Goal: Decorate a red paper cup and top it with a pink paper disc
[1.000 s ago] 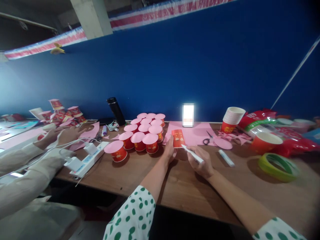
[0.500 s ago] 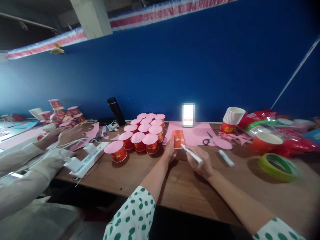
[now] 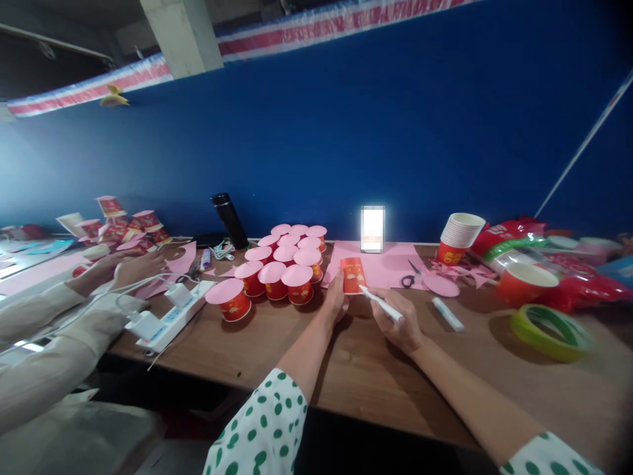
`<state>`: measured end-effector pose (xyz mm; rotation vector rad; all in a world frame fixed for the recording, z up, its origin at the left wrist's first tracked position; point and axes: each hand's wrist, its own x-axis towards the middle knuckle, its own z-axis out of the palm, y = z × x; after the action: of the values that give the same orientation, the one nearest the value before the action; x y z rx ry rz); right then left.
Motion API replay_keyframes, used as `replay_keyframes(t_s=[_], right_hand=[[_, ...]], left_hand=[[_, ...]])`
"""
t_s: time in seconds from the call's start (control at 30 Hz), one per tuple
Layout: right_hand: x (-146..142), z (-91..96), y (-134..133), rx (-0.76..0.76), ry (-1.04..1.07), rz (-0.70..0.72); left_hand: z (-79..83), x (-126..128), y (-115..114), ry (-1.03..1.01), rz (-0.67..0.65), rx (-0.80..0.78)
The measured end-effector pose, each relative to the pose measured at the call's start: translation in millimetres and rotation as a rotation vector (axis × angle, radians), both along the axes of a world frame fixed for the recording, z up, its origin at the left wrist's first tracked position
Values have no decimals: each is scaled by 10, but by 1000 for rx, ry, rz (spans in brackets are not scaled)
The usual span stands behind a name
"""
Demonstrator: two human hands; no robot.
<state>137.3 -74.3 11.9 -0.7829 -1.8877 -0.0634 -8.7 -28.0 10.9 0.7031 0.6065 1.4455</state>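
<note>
My left hand (image 3: 336,295) is closed around the side of a red paper cup (image 3: 353,276) with gold print. The fingers behind the cup are hidden. In my right hand (image 3: 403,323) is a white pen-like tube (image 3: 384,306), its narrow tip at the cup's lower right rim. Whether the tip touches the cup I cannot tell. Behind the cup lies a pink paper sheet (image 3: 395,254). To the left stand several red cups (image 3: 235,309) topped with pink paper discs (image 3: 225,291). A short white tube (image 3: 448,314) lies right of my right hand.
Scissors (image 3: 409,280), a pink disc (image 3: 441,285), paper scraps, stacked cups (image 3: 461,234), a single cup (image 3: 527,284) and green tape (image 3: 551,332) are on the right. A lit phone (image 3: 372,229) stands behind. Left are a power strip (image 3: 175,316), a black flask (image 3: 229,220) and another person's hands (image 3: 138,267).
The white pen-like tube and my right hand have shifted very slightly right and down. The cup stays in my left hand, nearly unmoved.
</note>
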Motion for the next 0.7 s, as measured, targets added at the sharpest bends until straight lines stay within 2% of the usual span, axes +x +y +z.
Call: replay_keyframes(t_s=[0.2,0.37,0.57,0.7], right_hand=[[5,-10,-7,-25,-34,40],[-1,20,-16,-2,-7,-10],[-8,37,-29,0,-17,39],[-8,49,-30,8,-23,-15]], left_hand=[[29,1,-21,3,9,-17],[24,-10,-20,-32,2,16],[-11,-25,-13,-52,7,28],[-13,-27,-11,-52,31,5]])
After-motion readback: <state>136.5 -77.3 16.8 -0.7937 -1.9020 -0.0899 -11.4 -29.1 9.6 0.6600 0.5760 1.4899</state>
